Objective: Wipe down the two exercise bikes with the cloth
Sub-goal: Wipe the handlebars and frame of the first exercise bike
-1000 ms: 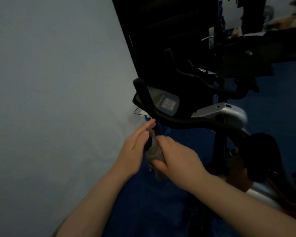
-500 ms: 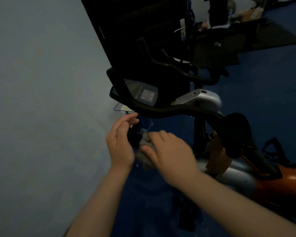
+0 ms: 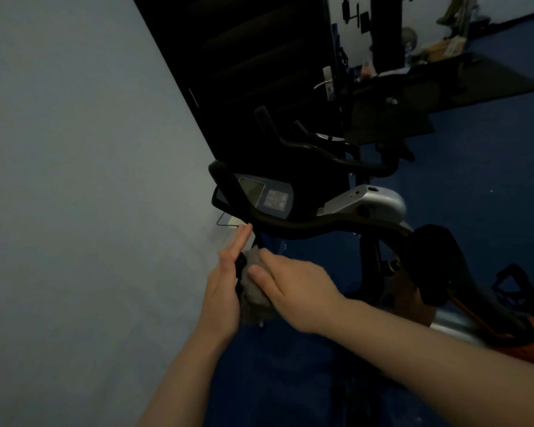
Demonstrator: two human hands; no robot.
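The near exercise bike has a black handlebar (image 3: 305,224), a grey console (image 3: 267,197) and a silver and orange body. A second bike's black handlebar (image 3: 330,152) shows behind it. A grey cloth (image 3: 255,288) is bunched around a dark upright part below the console. My right hand (image 3: 293,291) presses the cloth against that part. My left hand (image 3: 225,285) lies on the other side, fingers straight and pointing up, touching the dark part and the cloth's edge. Most of the cloth is hidden between my hands.
A pale wall (image 3: 90,195) runs close along the left. A dark door or panel (image 3: 253,57) stands behind the bikes. The floor (image 3: 490,186) is blue, with a black mat (image 3: 444,87) and clutter at the far right. A black pad (image 3: 438,263) and a pedal (image 3: 518,291) stick out right.
My left hand's fingers have straightened and lifted toward the handlebar. My right hand stays on the cloth. The view has swung, so the bikes sit differently in frame.
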